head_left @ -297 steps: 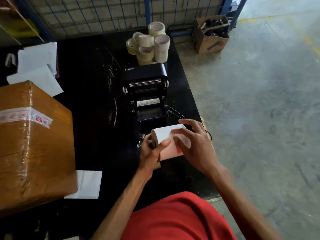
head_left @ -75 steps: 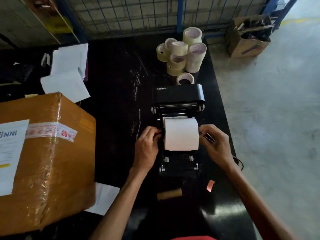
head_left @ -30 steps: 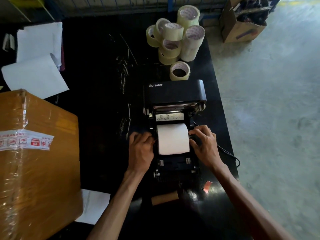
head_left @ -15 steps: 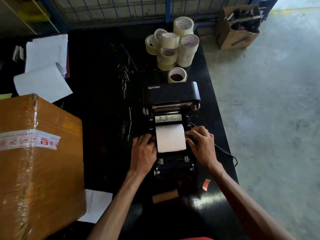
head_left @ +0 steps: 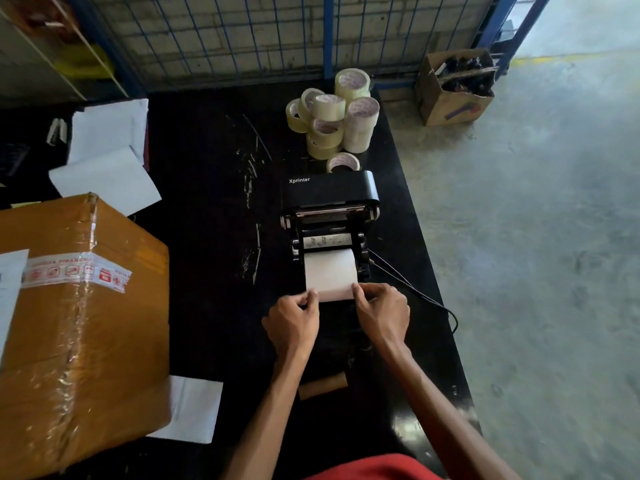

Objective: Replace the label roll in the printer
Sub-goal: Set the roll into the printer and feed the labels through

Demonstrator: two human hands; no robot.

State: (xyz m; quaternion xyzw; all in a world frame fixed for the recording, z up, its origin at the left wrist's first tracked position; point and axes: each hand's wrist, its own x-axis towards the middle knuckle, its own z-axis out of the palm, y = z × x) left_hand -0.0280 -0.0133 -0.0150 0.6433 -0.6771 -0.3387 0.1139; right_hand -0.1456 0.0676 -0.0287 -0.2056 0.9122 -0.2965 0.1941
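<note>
Both hands, left (head_left: 294,322) and right (head_left: 382,315), pinch the roll's (head_left: 330,273) near corners in the open printer (head_left: 330,192); light, crushable paper, probably best gripped at its ends.

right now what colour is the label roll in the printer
Plain white label roll, seen clearly in the head view.
</note>
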